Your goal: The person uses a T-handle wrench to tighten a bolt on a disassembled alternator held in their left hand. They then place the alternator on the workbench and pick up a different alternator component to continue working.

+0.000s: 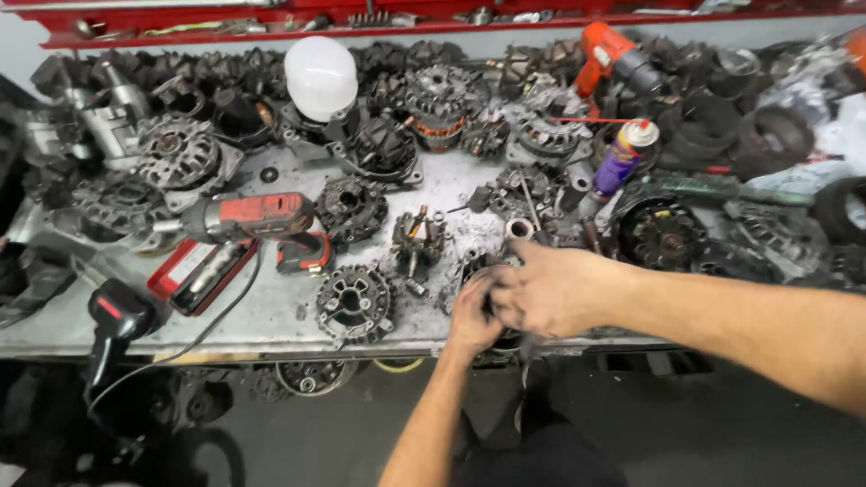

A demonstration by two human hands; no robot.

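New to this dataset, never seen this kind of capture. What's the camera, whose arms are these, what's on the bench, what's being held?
There is one picture, taken by a camera worn on a person's head and looking down at their own two bare hands; no machine is involved. The left hand and the right hand meet at the front edge of a grey metal workbench. Together they close around a small dark part, mostly hidden by the fingers, so I cannot tell what it is. The bench is crowded with greasy alternator housings and parts, such as a round finned housing just left of the hands. Further left lie a red cordless impact wrench and an open red case. Behind are a white dome lamp, a spray can and an orange power tool.
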